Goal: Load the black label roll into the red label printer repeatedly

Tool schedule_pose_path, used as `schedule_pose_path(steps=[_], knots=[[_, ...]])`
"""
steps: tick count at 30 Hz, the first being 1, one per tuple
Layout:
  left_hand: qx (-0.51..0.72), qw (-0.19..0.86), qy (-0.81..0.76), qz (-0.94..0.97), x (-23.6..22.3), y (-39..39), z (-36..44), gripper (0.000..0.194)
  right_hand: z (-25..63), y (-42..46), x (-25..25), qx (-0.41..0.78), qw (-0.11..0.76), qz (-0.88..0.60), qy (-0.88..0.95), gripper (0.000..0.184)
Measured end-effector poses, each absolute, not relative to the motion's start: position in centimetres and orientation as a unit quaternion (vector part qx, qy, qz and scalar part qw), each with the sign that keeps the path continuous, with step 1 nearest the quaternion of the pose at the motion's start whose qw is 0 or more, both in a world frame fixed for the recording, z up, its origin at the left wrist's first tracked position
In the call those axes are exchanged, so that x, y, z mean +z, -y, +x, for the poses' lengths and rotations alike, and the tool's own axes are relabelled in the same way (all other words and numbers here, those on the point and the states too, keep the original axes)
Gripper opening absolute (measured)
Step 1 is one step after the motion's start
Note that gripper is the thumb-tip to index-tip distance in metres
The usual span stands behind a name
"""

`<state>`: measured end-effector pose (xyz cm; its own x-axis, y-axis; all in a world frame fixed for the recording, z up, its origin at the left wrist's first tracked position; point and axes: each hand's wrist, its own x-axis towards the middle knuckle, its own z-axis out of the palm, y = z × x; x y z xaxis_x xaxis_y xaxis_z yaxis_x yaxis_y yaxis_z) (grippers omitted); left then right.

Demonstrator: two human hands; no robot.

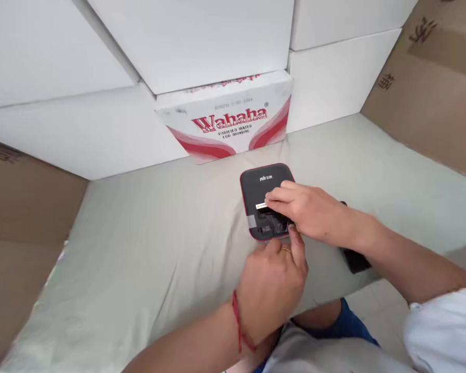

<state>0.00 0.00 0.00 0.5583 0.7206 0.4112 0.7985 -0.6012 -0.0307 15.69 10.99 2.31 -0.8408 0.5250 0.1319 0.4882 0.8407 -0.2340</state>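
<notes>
A black, rounded-square device (252, 189) with a thin red rim lies on the cloth-covered table. White lettering is near its far edge, and a pale label with a yellow warning mark crosses its middle. Below that label is a glossy dark section. My left hand (274, 280), wearing a ring and a red string bracelet, holds the near edge, thumb at the near right corner and other fingers curled. Over the right side lies my right hand (308, 210), its fingers bunched together on the device near the label. What sits beneath both sets of fingertips is hidden.
A Wahaha water carton (233, 122) stands behind the device, against stacked white boxes (217, 41). Brown cardboard panels (431, 88) flank the table (140, 248). A flat black object (355, 261) lies partly under my right forearm, by the near edge.
</notes>
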Motion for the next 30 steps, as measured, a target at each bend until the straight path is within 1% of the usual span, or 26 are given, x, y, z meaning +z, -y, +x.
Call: schedule_pose_path(steps=[3,5,7,9,10,11,12,14,15,17,19,22,27,30], knots=[[-0.206,0.062,0.434,-0.875,1.0,-0.3,-0.7,0.030,16.3,-11.0,0.8,0.109,0.186,-0.269,0.939,0.038],[-0.266,0.002,0.447,-0.854,1.5,-0.7,-1.5,0.026,16.8,-10.8,0.2,0.132,0.251,-0.256,0.924,0.042],[-0.355,-0.070,0.472,-0.804,1.7,-1.3,-2.8,0.028,17.3,-10.3,0.0,0.161,0.303,-0.233,0.910,0.046],[-0.440,-0.123,0.518,-0.723,1.0,-2.4,-4.4,0.035,17.9,-9.6,0.0,0.175,0.328,-0.210,0.904,0.047],[-0.470,-0.148,0.540,-0.682,0.4,-3.1,-5.2,0.039,18.1,-9.2,0.0,0.173,0.335,-0.200,0.904,0.047],[-0.489,-0.187,0.558,-0.644,-0.5,-3.9,-6.0,0.049,18.4,-8.7,0.0,0.167,0.341,-0.192,0.905,0.047],[-0.504,-0.249,0.558,-0.611,-1.5,-4.7,-6.6,0.063,18.6,-8.3,-0.1,0.159,0.347,-0.186,0.905,0.046],[-0.524,-0.397,0.520,-0.545,-3.5,-6.1,-7.5,0.088,19.0,-7.5,-0.4,0.143,0.354,-0.180,0.907,0.047],[-0.531,-0.454,0.494,-0.517,-4.4,-6.7,-7.7,0.098,19.2,-7.2,-0.6,0.138,0.356,-0.180,0.906,0.048],[-0.546,-0.532,0.444,-0.471,-5.8,-7.4,-7.7,0.109,19.3,-6.7,-0.9,0.130,0.359,-0.185,0.906,0.049],[-0.562,-0.575,0.405,-0.436,-6.7,-7.5,-7.2,0.114,19.4,-6.5,-1.1,0.120,0.358,-0.195,0.905,0.048],[-0.581,-0.610,0.368,-0.394,-7.2,-7.2,-6.3,0.114,19.3,-6.3,-1.0,0.111,0.355,-0.200,0.907,0.047],[-0.592,-0.627,0.341,-0.374,-7.6,-6.9,-5.7,0.109,18.9,-6.3,-0.8,0.107,0.359,-0.207,0.904,0.044],[-0.591,-0.629,0.323,-0.388,-7.9,-6.9,-5.6,0.103,18.8,-6.4,-0.5,0.101,0.359,-0.211,0.903,0.040]])
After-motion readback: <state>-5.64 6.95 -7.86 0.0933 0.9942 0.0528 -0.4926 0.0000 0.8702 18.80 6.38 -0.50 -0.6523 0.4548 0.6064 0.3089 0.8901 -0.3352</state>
